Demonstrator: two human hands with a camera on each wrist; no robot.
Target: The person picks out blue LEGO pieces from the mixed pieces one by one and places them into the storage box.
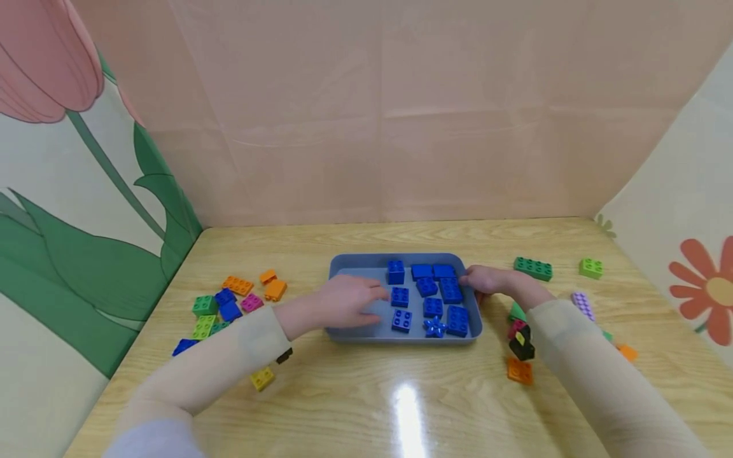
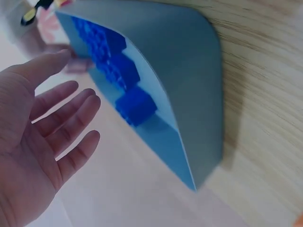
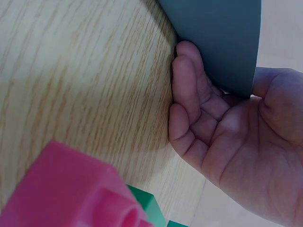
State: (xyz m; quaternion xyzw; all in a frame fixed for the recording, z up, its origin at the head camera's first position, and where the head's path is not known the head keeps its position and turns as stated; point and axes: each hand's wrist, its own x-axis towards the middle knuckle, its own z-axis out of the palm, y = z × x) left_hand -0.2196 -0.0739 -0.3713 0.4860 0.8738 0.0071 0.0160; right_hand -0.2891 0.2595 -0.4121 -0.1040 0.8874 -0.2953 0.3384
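A grey-blue tray (image 1: 401,341) stands mid-table, with several blue building bricks (image 1: 450,291) and a blue star-shaped piece (image 1: 435,327) in its middle and right part. My right hand (image 1: 487,280) grips the tray's right wall; in the right wrist view its thumb is over the rim and its curled fingers (image 3: 185,87) lie against the outside. My left hand (image 1: 349,301) hovers over the tray's left part, palm facing the bricks. The left wrist view shows its fingers (image 2: 71,120) spread and relaxed, holding nothing.
Left of the tray lie orange (image 1: 237,285), green (image 1: 205,305), blue and pink bricks, with a yellow brick (image 1: 263,378) nearer me. On the right are a dark green brick (image 1: 533,268), a lime brick (image 1: 591,268), a purple brick (image 1: 583,305) and an orange brick (image 1: 520,371).
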